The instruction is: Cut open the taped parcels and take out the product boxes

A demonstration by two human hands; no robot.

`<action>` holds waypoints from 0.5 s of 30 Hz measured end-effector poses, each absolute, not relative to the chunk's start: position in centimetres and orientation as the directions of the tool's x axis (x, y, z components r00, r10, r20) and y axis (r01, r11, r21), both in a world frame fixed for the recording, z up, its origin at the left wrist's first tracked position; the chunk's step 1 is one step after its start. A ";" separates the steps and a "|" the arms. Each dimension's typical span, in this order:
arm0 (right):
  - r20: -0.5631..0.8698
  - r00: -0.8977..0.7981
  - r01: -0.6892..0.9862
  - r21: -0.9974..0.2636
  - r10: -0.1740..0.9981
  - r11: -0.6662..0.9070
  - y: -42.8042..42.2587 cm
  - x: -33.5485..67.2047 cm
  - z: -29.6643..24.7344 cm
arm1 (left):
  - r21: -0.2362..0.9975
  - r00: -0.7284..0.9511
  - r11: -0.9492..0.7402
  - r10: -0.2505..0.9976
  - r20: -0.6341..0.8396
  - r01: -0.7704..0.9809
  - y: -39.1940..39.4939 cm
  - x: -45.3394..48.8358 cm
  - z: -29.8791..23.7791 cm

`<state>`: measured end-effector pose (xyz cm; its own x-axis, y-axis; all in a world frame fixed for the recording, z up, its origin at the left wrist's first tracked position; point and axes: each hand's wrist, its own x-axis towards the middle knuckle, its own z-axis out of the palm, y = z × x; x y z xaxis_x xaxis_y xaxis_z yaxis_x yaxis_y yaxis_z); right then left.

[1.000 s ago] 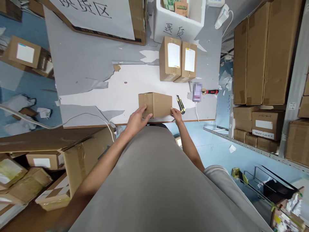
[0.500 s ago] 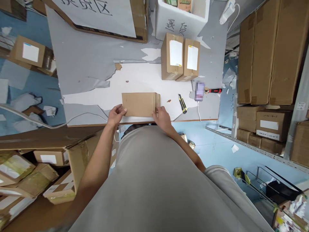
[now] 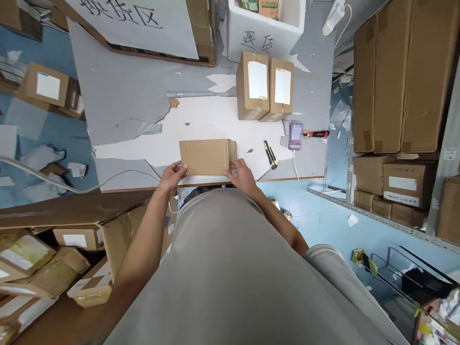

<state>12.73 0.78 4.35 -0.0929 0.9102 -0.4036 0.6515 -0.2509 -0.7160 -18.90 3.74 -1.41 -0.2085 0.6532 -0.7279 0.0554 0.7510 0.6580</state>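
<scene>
A plain brown cardboard box (image 3: 206,156) lies on the worn grey and white table (image 3: 122,105), close to its near edge. My left hand (image 3: 171,176) grips the box's near left corner, fingers curled on it. At the near right corner my right hand (image 3: 241,175) holds the box with its fingers bent over the edge. A yellow and black utility knife (image 3: 270,155) lies on the table to the right of my right hand.
Two labelled cardboard boxes (image 3: 265,86) stand farther back, behind them a white foam box (image 3: 264,28). A phone (image 3: 295,135) on a cable and a red-handled tool (image 3: 318,134) lie at the right. Stacked cartons (image 3: 391,81) fill shelves on the right; more boxes (image 3: 53,268) lie lower left.
The box was turned and slid left from beside the knife, now showing its long side. Both hands shifted left with it and now hold its near corners.
</scene>
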 end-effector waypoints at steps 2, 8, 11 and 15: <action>-0.425 -0.057 0.627 -0.720 0.903 -0.299 0.6 14.4 3.0 | 0.680 -0.169 0.727 0.685 -0.709 0.095 3.8 -17.4 -1.1; -0.496 -0.007 0.557 -0.723 0.868 -0.409 -0.2 17.0 -0.6 | 0.729 -0.168 0.650 0.760 -0.628 0.215 3.9 -14.3 -0.4; -0.497 -0.018 0.485 -0.763 0.867 -0.427 -0.9 16.7 -1.1 | 0.729 -0.168 0.657 0.754 -0.635 0.191 3.5 -14.1 0.1; -0.447 0.051 0.414 -0.804 0.893 -0.426 -1.6 16.3 -0.2 | 0.762 -0.143 0.627 0.779 -0.610 0.161 2.6 -14.4 1.2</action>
<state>16.27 -1.62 -0.20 0.0506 0.8929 -0.4473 0.4141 -0.4264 -0.8042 -14.43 2.62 1.22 -0.1427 0.7791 -0.6105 0.1611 0.6268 0.7623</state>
